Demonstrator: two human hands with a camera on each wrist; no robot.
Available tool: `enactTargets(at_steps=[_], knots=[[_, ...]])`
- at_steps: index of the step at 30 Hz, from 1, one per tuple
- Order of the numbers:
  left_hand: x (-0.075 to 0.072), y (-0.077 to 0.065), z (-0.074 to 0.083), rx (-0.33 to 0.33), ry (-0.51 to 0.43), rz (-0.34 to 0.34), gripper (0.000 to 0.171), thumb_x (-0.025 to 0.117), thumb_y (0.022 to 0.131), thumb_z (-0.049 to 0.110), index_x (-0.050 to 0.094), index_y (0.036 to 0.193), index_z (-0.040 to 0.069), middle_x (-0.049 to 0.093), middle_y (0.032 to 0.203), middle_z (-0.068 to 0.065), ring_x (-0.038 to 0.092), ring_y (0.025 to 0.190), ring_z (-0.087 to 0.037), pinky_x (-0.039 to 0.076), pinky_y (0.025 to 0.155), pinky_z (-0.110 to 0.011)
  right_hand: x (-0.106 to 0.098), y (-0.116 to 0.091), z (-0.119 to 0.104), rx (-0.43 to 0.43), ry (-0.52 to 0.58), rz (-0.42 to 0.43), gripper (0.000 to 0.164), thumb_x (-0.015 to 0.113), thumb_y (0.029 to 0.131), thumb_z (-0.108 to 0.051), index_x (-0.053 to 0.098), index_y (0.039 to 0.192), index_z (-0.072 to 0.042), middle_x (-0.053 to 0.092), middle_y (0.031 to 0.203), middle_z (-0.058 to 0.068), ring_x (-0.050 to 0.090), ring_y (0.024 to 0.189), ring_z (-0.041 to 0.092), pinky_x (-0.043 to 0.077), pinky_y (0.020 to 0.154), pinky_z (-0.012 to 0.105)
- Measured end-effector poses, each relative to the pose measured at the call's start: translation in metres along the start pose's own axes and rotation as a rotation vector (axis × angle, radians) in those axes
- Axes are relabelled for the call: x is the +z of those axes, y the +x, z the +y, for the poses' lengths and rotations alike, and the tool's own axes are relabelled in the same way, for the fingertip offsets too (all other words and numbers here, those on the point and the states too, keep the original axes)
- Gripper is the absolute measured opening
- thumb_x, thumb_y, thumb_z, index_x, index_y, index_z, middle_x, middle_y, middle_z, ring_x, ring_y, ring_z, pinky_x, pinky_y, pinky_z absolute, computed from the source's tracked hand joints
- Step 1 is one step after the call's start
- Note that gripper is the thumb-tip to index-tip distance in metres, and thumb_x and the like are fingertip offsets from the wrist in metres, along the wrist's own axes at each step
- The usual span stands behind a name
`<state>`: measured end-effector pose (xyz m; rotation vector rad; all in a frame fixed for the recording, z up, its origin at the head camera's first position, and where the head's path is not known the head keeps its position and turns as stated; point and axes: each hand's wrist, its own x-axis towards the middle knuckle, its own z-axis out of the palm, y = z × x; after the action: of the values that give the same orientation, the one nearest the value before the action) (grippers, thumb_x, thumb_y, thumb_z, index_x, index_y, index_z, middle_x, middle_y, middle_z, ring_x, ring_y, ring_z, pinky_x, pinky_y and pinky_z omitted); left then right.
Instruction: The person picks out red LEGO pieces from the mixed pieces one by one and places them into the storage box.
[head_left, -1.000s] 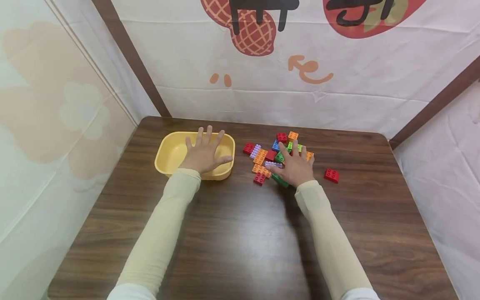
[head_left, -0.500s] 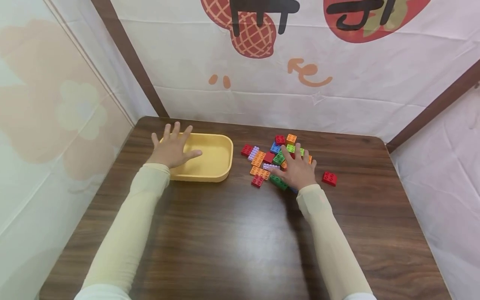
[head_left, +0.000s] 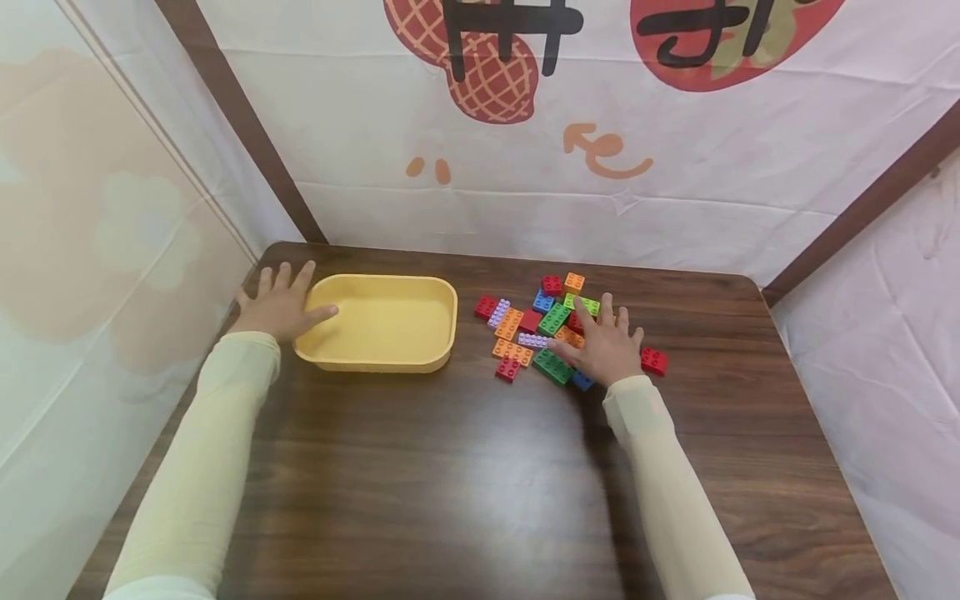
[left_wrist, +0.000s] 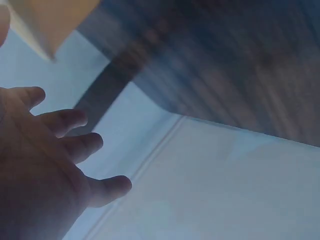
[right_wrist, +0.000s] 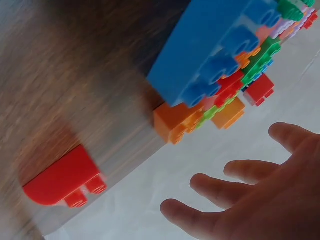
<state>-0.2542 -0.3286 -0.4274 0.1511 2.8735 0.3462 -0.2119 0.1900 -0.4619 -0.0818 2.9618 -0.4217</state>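
My left hand [head_left: 273, 312] is spread at the left end of a shallow yellow tub [head_left: 378, 367], its thumb overlapping the rim in the head view. My right hand [head_left: 606, 348], fingers spread and holding nothing, hovers over the right side of a cluster of toy building bricks. Among them are a green brick [head_left: 552, 367], an orange brick [head_left: 512, 352] and a lilac brick [head_left: 533, 341]. A blue brick [right_wrist: 205, 50] looms large in the right wrist view. Apart from the cluster, a red brick with a rounded end [right_wrist: 65, 177] lies right of the right hand.
The dark wooden table [head_left: 450, 483] ends at a white printed cloth [head_left: 517, 217] along the back. More cloth hangs close by the table's left and right sides. The tub stands near the back left corner, with the bricks to its right.
My left hand has moved left from over the tub to its left end, still spread. The right hand has shifted slightly right and toward me. The head view has shifted slightly.
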Motion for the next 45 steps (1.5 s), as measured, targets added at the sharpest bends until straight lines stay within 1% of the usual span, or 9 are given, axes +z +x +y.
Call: enactTargets(at_steps=[6, 15, 17, 21, 24, 28, 34, 39, 45], knots=[[0.010, 0.004, -0.020, -0.032, -0.056, -0.055, 0.094, 0.042, 0.101, 0.060, -0.015, 0.160, 0.015, 0.007, 0.159, -0.036, -0.002, 0.142, -0.060, -0.013, 0.094, -0.083, 0.002, -0.001, 0.011, 0.004, 0.025, 0.005, 0.099, 0.055, 0.085, -0.076, 0.018, 0.163, -0.026, 0.003, 0.165, 0.025, 0.008, 0.145, 0.057, 0.010, 0.104, 0.079], [0.022, 0.010, -0.024, -0.038, -0.123, -0.078, 0.083, 0.044, 0.104, 0.033, -0.014, 0.160, 0.013, 0.028, 0.151, -0.038, 0.020, 0.140, -0.058, -0.005, 0.100, -0.081, 0.006, -0.005, 0.034, 0.017, 0.022, 0.016, 0.097, 0.051, 0.088, -0.076, 0.021, 0.163, -0.022, 0.003, 0.164, 0.029, 0.010, 0.143, 0.060, 0.010, 0.102, 0.081], [0.024, 0.010, -0.023, -0.020, -0.132, -0.081, 0.079, 0.041, 0.105, 0.026, -0.013, 0.160, 0.009, 0.036, 0.145, -0.040, 0.033, 0.133, -0.059, 0.002, 0.103, -0.080, 0.005, -0.007, 0.040, 0.027, 0.033, 0.015, 0.095, 0.049, 0.090, -0.074, 0.021, 0.163, -0.020, 0.003, 0.163, 0.030, 0.009, 0.142, 0.060, 0.008, 0.102, 0.081], [0.028, 0.011, -0.023, 0.000, -0.176, -0.069, 0.074, 0.036, 0.105, 0.019, -0.013, 0.159, 0.005, 0.059, 0.116, -0.040, 0.062, 0.096, -0.051, 0.034, 0.097, -0.070, 0.000, -0.013, 0.054, 0.059, 0.060, 0.023, 0.083, 0.045, 0.099, -0.063, 0.022, 0.162, -0.015, 0.007, 0.161, 0.033, 0.010, 0.142, 0.061, 0.006, 0.104, 0.080], [0.032, 0.011, -0.023, 0.005, -0.215, -0.042, 0.072, 0.034, 0.105, 0.018, -0.012, 0.159, 0.005, 0.062, 0.103, -0.035, 0.063, 0.081, -0.040, 0.045, 0.085, -0.063, -0.002, -0.018, 0.068, 0.082, 0.056, 0.061, 0.068, 0.047, 0.104, -0.045, 0.029, 0.159, -0.009, 0.019, 0.157, 0.036, 0.018, 0.140, 0.059, 0.011, 0.105, 0.079], [0.038, 0.012, -0.023, 0.013, -0.233, -0.016, 0.070, 0.032, 0.105, 0.017, -0.009, 0.159, 0.003, 0.059, 0.111, -0.041, 0.063, 0.089, -0.043, 0.044, 0.090, -0.064, -0.002, -0.025, 0.085, 0.109, 0.028, 0.097, 0.054, 0.050, 0.103, -0.026, 0.041, 0.149, 0.000, 0.039, 0.142, 0.037, 0.036, 0.129, 0.057, 0.026, 0.100, 0.076], [0.042, 0.015, -0.023, 0.014, -0.249, 0.004, 0.068, 0.032, 0.105, 0.016, -0.007, 0.160, 0.003, 0.052, 0.124, -0.045, 0.059, 0.105, -0.053, 0.040, 0.096, -0.067, -0.006, -0.035, 0.100, 0.113, 0.045, 0.062, 0.051, 0.050, 0.104, -0.029, 0.047, 0.142, 0.005, 0.047, 0.133, 0.036, 0.047, 0.118, 0.055, 0.037, 0.095, 0.072], [0.041, 0.017, -0.019, 0.017, -0.250, 0.008, 0.068, 0.031, 0.105, 0.016, -0.007, 0.160, 0.004, 0.050, 0.127, -0.045, 0.058, 0.108, -0.054, 0.039, 0.097, -0.066, -0.009, -0.039, 0.106, 0.104, 0.092, -0.027, 0.059, 0.061, 0.098, -0.034, 0.047, 0.144, 0.001, 0.049, 0.129, 0.034, 0.050, 0.112, 0.052, 0.043, 0.094, 0.068], [0.038, 0.018, -0.014, 0.022, -0.256, 0.011, 0.068, 0.032, 0.104, 0.016, -0.006, 0.160, 0.004, 0.048, 0.130, -0.045, 0.058, 0.109, -0.054, 0.039, 0.098, -0.066, -0.012, -0.037, 0.111, 0.078, 0.053, -0.084, 0.059, 0.070, 0.094, -0.022, 0.048, 0.143, 0.004, 0.049, 0.127, 0.034, 0.049, 0.111, 0.051, 0.042, 0.096, 0.067]])
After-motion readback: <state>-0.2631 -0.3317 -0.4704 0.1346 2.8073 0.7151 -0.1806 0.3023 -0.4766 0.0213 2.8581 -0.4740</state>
